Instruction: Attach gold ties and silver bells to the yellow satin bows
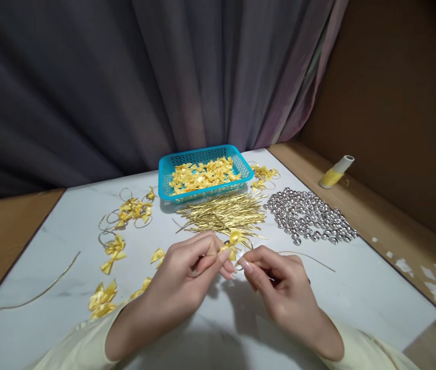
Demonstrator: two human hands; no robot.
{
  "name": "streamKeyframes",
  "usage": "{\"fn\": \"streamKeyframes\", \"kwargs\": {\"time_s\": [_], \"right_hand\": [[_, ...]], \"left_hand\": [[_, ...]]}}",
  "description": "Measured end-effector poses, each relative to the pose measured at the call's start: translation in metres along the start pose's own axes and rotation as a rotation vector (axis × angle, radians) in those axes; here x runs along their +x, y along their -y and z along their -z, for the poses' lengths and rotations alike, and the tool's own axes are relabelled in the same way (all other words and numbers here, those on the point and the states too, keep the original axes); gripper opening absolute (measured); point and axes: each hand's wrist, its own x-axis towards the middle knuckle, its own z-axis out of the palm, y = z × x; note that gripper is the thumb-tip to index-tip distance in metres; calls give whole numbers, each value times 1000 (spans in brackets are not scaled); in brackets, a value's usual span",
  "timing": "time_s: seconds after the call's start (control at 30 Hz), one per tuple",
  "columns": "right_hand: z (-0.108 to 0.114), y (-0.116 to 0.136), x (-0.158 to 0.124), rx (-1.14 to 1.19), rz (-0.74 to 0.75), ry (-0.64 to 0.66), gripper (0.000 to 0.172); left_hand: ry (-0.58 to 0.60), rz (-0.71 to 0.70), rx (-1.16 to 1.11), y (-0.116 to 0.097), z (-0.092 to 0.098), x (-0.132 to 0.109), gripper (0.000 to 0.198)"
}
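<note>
A small yellow ribbon bow [237, 238] is pinched between the fingertips of my left hand [190, 270], with a dark shiny spot at its middle. Close beside it, my right hand [281, 282] has thumb and forefinger closed on a thin gold cord that loops near the bow. Another length of gold cord [314, 258] stretches out to the right behind this hand; whether it joins the held piece I cannot tell. Just beyond both hands lies a pile of gold cords [221, 213]. Loose yellow bows [102, 298] rest left of my left forearm, which partly covers some.
A blue basket [166, 177] of yellow bows stands at the back. Bows with cord loops lie left [135, 210] and right [263, 174] of it. Silver beads [310, 213] spread on the right. A ribbon-wrapped tube [333, 174] and white scraps [429, 275] are beyond the white tabletop's edge.
</note>
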Motion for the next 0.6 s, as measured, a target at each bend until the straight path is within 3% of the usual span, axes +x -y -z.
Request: {"fn": "streamKeyframes", "kwargs": {"time_s": [0.3,0.6], "right_hand": [[-6,-6,-1,101,-16,-18,17],[-3,-9,3,86,59,-22,19]], "left_hand": [[-91,-194,109,5,-11,-9,34],[-48,-147,-24,3,-9,-7,37]]}}
